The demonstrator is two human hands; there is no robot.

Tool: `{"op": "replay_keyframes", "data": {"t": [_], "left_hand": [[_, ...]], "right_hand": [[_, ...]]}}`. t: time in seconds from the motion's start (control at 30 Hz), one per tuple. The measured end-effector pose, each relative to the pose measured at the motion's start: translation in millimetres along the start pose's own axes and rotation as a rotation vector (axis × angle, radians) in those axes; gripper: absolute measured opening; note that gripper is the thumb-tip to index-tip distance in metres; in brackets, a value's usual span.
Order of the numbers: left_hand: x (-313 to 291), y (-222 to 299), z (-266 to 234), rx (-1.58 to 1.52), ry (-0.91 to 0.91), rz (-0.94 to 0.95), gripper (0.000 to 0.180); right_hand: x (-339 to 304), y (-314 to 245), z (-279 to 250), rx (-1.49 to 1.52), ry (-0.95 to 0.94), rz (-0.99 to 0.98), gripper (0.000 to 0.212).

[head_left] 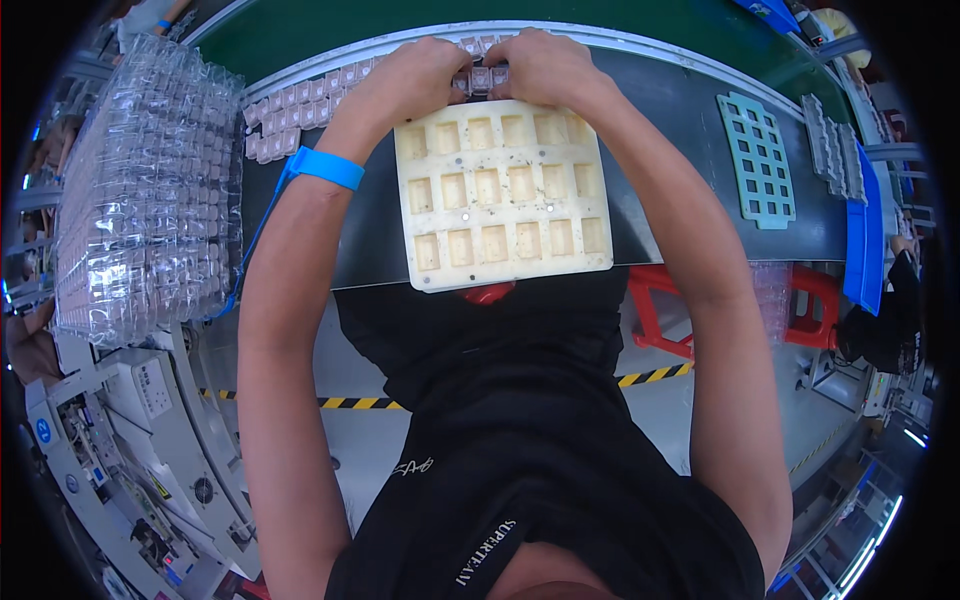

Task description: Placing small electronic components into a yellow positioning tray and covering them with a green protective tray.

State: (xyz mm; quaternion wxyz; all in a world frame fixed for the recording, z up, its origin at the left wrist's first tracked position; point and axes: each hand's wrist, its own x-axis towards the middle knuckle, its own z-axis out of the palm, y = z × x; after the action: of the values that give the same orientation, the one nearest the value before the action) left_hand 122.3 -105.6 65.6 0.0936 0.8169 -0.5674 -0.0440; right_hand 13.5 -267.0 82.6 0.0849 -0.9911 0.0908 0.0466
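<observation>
A cream tray with rows of rectangular pockets lies before me, its near edge reaching past the table's front. Just beyond its far edge are several small pinkish square parts, packed side by side. My left hand, with a blue strap on that wrist, curls its fingers closed at the left end of this group. At the right end, my right hand is closed in the same way, so the parts sit between both hands. Fingertips are partly hidden. The pockets show no pinkish parts in them.
More pinkish parts lie in rows at the left. A tall stack of clear plastic trays stands beyond them. At the right are a light green frame with square holes, grey trays and a blue bin. Red stools stand below.
</observation>
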Motion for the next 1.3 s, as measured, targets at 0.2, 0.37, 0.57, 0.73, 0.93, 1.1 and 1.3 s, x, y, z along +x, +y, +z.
{"op": "replay_keyframes", "data": {"t": [0.2,0.37,0.57,0.73,0.93,1.1,1.3], "left_hand": [[1,5,-3,-0.006,-0.035,-0.032,0.032],[-1,9,-13,-0.015,0.009,-0.050,0.031],[-11,26,-40,0.059,0.123,0.037,0.029],[-58,55,-39,0.045,0.149,0.118,0.029],[-66,69,-26,0.081,0.159,0.086,0.029],[-77,66,-29,0.053,0.167,0.021,0.030],[-79,66,-26,-0.029,0.182,0.008,0.031]], "right_hand": [[1,0,6,-0.014,0.075,-0.013,0.032],[-5,-1,-5,-0.005,0.135,0.005,0.034],[-30,-4,-35,-0.092,0.206,-0.055,0.038],[-84,-21,-38,-0.074,0.180,-0.123,0.037],[-98,-21,-25,-0.004,0.138,-0.077,0.033],[-99,-21,-24,-0.011,0.122,-0.072,0.034],[-105,-18,-22,0.006,0.142,-0.060,0.038]]}}
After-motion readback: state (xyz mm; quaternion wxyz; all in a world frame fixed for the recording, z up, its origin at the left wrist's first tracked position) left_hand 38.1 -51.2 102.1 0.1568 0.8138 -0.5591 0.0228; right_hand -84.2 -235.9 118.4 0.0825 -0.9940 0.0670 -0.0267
